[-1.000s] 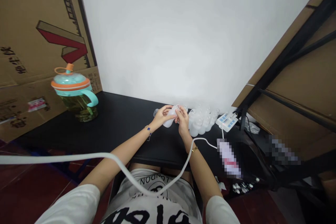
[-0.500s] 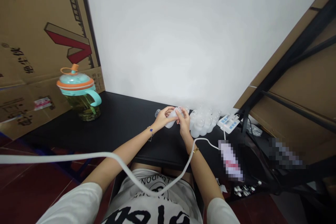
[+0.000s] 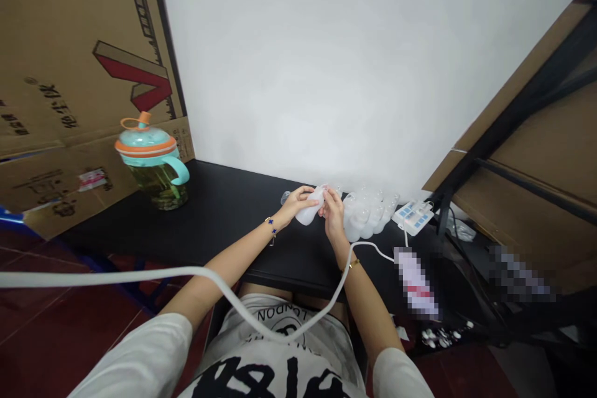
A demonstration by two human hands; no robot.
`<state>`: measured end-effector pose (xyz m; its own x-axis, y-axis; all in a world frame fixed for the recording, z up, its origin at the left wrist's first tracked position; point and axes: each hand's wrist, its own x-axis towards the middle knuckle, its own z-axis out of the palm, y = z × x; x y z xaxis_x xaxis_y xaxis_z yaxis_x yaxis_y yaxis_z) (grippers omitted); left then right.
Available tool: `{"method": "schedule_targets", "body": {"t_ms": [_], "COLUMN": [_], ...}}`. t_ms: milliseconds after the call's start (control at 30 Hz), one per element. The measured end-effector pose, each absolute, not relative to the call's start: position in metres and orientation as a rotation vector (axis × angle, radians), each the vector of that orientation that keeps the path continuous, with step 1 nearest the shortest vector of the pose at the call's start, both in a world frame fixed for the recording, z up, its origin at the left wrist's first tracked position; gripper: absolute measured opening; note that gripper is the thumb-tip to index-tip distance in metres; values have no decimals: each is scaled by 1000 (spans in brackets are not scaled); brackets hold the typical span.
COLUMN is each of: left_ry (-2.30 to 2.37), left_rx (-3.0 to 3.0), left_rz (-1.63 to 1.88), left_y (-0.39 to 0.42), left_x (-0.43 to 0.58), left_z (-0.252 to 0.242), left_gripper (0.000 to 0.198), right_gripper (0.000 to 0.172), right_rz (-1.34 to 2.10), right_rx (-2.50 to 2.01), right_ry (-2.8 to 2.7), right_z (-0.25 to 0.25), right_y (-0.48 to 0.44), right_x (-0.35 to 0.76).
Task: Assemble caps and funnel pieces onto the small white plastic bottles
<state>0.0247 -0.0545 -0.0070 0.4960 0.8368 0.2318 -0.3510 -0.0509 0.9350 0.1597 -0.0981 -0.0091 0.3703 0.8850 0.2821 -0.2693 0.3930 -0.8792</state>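
Observation:
A small translucent white bottle (image 3: 306,213) is held tilted above the black table (image 3: 224,211). My left hand (image 3: 295,204) is closed around its body from the left. At the bottle's upper end, the fingers of my right hand (image 3: 332,206) pinch the clear top. Just right of my right hand stands a cluster of several similar white bottles (image 3: 366,214) with clear domed tops. A small clear piece (image 3: 285,197) lies on the table behind my left hand.
A teal and orange lidded jug (image 3: 156,165) stands at the left by a large cardboard box (image 3: 69,74). At the right are a white power strip (image 3: 413,217) and a blurred item (image 3: 417,286). A white cable (image 3: 186,272) crosses the foreground.
The bottle's body shows more clearly between my hands, and my right fingers have shifted up to its top. The whole view has moved slightly, so the surroundings appear further right.

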Motion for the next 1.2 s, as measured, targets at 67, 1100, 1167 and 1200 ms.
{"method": "schedule_targets", "body": {"t_ms": [67, 1100, 1167, 1200], "left_ry": [497, 592, 580, 571], "left_rx": [1303, 1763, 1756, 1743], "left_rz": [1038, 1341, 1327, 1315], "left_y": [-54, -52, -51, -50], "left_x": [25, 29, 29, 29], "left_z": [-8, -19, -20, -20], "left_gripper": [63, 56, 56, 56], "right_gripper": [50, 54, 54, 54], "right_rz": [854, 693, 680, 677], "right_rx": [-870, -973, -981, -982], "right_ry": [-872, -884, -894, -896], "right_z": [-9, -10, -11, -11], "right_y": [-98, -98, -98, -97], "right_x": [160, 158, 157, 158]}}
